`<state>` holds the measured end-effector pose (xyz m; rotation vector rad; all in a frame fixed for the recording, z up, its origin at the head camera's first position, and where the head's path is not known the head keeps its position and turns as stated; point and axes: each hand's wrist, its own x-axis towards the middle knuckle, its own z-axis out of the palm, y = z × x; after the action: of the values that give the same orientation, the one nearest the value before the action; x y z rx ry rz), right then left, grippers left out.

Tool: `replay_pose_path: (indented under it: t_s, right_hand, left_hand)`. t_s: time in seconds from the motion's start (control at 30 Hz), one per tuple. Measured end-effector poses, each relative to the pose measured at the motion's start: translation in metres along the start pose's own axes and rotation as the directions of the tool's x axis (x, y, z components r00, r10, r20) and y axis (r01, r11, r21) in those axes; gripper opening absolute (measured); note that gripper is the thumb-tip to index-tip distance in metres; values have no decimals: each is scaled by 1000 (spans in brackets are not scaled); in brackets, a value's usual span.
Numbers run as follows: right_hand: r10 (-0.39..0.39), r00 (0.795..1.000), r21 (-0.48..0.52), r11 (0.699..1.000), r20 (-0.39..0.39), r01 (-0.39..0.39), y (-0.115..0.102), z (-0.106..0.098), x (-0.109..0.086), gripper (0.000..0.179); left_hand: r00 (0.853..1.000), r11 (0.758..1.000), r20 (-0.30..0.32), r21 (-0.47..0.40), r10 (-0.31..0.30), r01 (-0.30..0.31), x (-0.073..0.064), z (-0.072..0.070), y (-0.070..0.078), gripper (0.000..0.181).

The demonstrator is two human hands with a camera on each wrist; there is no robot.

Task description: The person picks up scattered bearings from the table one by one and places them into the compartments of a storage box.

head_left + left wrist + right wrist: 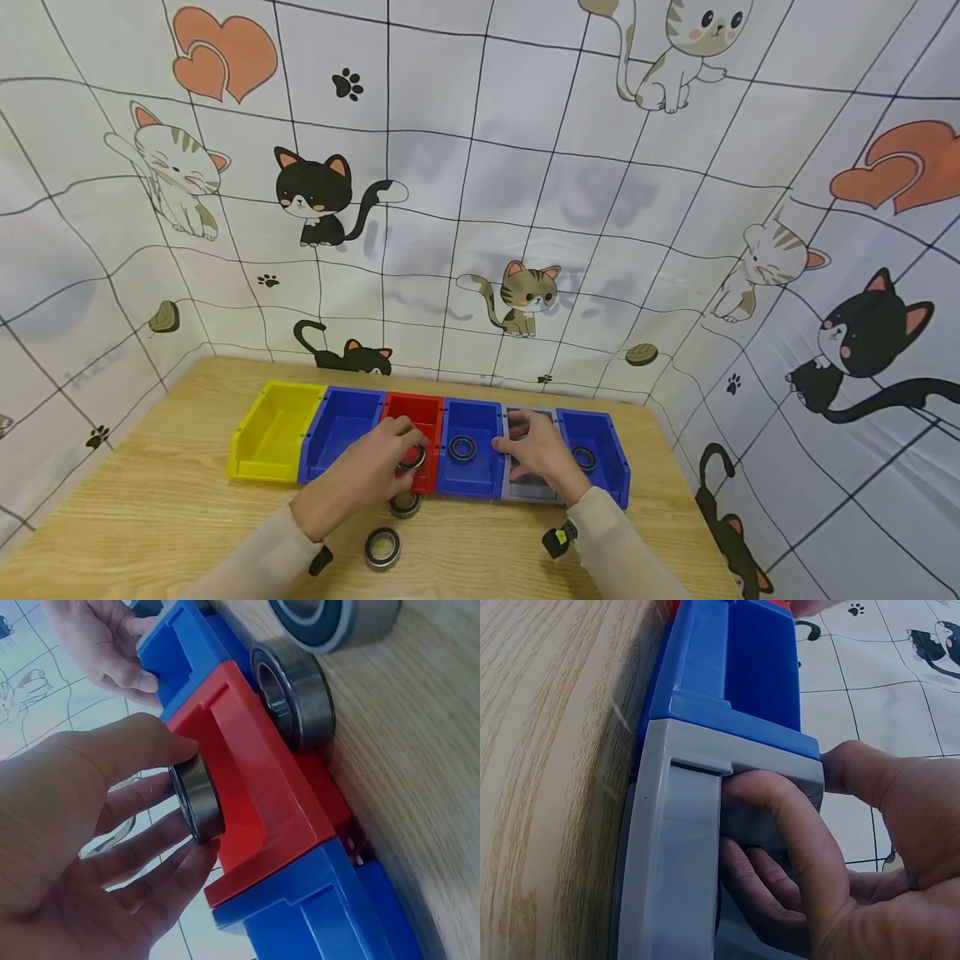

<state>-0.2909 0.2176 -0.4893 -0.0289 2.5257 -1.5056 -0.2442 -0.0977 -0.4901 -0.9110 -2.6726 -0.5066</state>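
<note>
My left hand pinches a ball bearing between thumb and fingertips, at the mouth of the red bin. On the wood in front of that bin lie two more bearings, one close to the bin and one nearer me. Over the grey bin is my right hand, fingers apart and bent into it, one digit by the wall shared with the middle blue bin. No object shows in its grasp; the grey bin's floor is largely hidden.
The bins stand in one row. A bearing lies in the middle blue bin, another in the right-end blue bin. To the left are a blue bin and a yellow bin. A cat-print curtain hangs behind the table.
</note>
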Motion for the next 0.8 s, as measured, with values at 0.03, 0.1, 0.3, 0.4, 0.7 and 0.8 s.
replay_pose_path:
  t_s: [0.03,0.1,0.3,0.4,0.7,0.8]
  right_hand:
    - [-2,1000,-1,1000,0,2,0,0,0,70]
    - [-7,1000,-1,1000,2,7,1,0,1,71]
    - [-8,1000,2,1000,5,8,2,-1,3,71]
    - [-8,1000,-3,1000,4,8,1,-1,2,71]
    - [-6,1000,2,1000,7,6,0,0,1,71]
    - [1,1000,-4,1000,6,-1,2,1,1,71]
  left_hand:
    - [1000,1000,-2,9,-3,3,2,1,-1,37]
    - [1000,1000,-1,24,-12,12,6,3,-2,37]
    - [997,995,35,78,-72,69,16,11,-7,36]
    - [997,990,38,121,-71,66,20,16,-9,35]
    - [993,965,63,250,-102,84,30,32,-13,25]
    - [988,952,85,288,-132,102,32,37,-12,23]
